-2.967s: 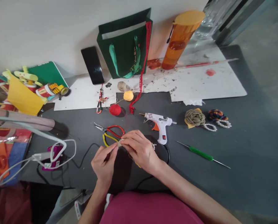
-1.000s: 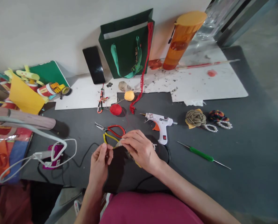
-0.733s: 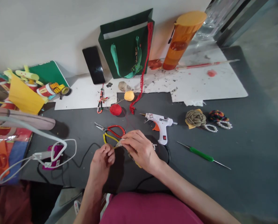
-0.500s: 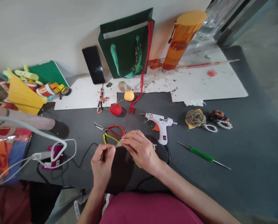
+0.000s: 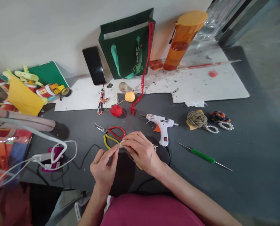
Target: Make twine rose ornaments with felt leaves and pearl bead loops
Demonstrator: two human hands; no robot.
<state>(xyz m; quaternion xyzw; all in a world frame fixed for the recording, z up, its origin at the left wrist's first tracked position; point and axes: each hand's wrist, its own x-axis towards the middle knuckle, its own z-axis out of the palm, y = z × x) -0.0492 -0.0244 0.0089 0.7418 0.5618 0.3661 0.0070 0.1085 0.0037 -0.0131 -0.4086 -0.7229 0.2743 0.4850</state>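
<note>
My right hand (image 5: pixel 141 150) rests low over the dark table (image 5: pixel 236 138), fingers pinched on a small pale corded craft piece (image 5: pixel 120 144); a bit of yellow and a few pearl beads show under the palm. My left hand (image 5: pixel 104 164) sits just left of it, thumb and forefinger pinching the piece's end. Scissors with red and yellow handles (image 5: pixel 111 133) lie just beyond the fingers. A white glue gun (image 5: pixel 162 124) lies to the right, its black cord curling past my wrist.
A green crochet hook (image 5: pixel 202 154) lies at right. Coiled rope flowers with pearl loops (image 5: pixel 197 119) sit beyond it. Red yarn ball (image 5: pixel 116 110), orange ball (image 5: pixel 129 96), green gift bag (image 5: pixel 125 45), orange tube (image 5: pixel 182 39), black case (image 5: pixel 94 66), white paper sheets. Clutter and white cable (image 5: pixel 43 155) crowd the left.
My left hand pulled back toward me, closed its fingers, then came forward again and pinched the end of the piece. My right hand stayed put.
</note>
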